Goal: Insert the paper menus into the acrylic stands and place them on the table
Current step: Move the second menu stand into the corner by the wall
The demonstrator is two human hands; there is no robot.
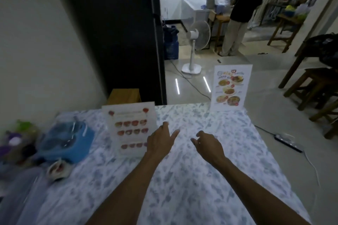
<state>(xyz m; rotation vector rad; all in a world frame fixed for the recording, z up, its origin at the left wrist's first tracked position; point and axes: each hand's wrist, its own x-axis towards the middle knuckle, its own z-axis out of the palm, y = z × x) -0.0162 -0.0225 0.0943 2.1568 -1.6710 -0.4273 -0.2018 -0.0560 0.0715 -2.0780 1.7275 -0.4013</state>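
Two acrylic stands with paper menus inside stand upright on the table (182, 179), which has a white cloth with a blue pattern. The left menu stand (129, 129) shows rows of small red dishes and sits left of centre. The right menu stand (230, 87) shows larger dishes and stands at the far right corner. My left hand (161, 139) hovers just right of the left stand, fingers apart, holding nothing. My right hand (207, 144) floats over the cloth at centre, fingers loosely curled and empty.
A blue box (67, 142) with clear items on top, a small white cup (57, 169) and blurred purple and green things (16, 137) crowd the table's left side. Beyond the far edge are a white floor fan (195, 42), wooden stools (314, 86) and a standing person (239, 14).
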